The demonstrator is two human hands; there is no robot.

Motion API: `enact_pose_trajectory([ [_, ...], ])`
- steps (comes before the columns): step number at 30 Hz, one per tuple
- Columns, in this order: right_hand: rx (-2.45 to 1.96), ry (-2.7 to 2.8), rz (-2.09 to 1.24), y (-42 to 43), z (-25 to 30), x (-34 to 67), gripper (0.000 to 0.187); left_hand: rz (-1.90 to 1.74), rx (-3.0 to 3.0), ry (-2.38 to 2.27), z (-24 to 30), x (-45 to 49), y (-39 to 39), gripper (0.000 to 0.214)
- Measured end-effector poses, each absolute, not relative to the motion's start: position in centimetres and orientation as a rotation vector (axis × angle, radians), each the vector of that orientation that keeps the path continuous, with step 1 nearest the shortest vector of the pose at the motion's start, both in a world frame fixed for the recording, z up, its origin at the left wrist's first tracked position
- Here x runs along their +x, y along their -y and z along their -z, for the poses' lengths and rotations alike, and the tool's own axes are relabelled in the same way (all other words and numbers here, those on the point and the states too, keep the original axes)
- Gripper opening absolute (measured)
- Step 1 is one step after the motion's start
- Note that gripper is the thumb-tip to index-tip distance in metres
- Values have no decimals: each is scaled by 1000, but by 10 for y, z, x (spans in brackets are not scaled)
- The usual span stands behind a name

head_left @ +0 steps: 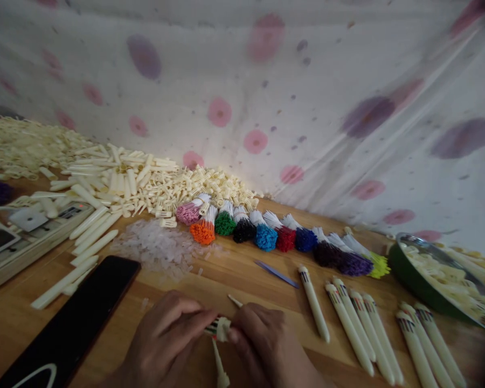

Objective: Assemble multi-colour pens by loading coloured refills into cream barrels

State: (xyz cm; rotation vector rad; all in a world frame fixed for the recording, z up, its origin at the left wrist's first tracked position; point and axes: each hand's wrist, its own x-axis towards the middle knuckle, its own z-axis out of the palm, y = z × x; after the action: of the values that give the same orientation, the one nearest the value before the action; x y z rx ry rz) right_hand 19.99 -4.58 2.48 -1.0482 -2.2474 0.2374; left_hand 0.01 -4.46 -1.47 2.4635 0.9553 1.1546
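Observation:
Between my two hands is a cream slotted pen part (222, 328), with dark sliders showing in its slots. The fingers of my left hand (165, 335) pinch its left end. My right hand (267, 340) closes on its right end, and its fingers cover much of that side. Just below lies a cream pointed pen piece (219, 362), its tip near the part. Another thin cream tip (235, 300) shows behind my right fingers. To the right lies a multicolour pen (314, 304) with coloured sliders at its top.
Refill bundles (265, 236) in several colours line the middle. Behind and left are heaps of cream pen parts (157, 186). Clear plastic bits (157, 248), a phone (76, 318) and a power strip (36, 237) are left. Several pens (359, 328) and a green bowl (404, 275) are right.

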Motion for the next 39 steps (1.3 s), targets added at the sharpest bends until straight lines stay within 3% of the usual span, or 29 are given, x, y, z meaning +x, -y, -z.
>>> enact_pose_trajectory([
  [7,-1311,2065,-734,45,-13,195,39,-1213,2505,-1140,20,7,49,33],
  [13,-1195,2143,-530,42,-15,197,38,-1086,2248,-1210,9,9,37,45],
  [18,-1167,2201,-447,37,-17,211,38,-631,1868,-1114,-18,9,37,26],
  [32,-1550,1758,-1289,21,-8,202,46,-647,2052,-1198,-9,20,47,21],
  [39,-1515,1898,-990,27,-17,205,48,-599,1770,-1096,-20,16,49,31],
])
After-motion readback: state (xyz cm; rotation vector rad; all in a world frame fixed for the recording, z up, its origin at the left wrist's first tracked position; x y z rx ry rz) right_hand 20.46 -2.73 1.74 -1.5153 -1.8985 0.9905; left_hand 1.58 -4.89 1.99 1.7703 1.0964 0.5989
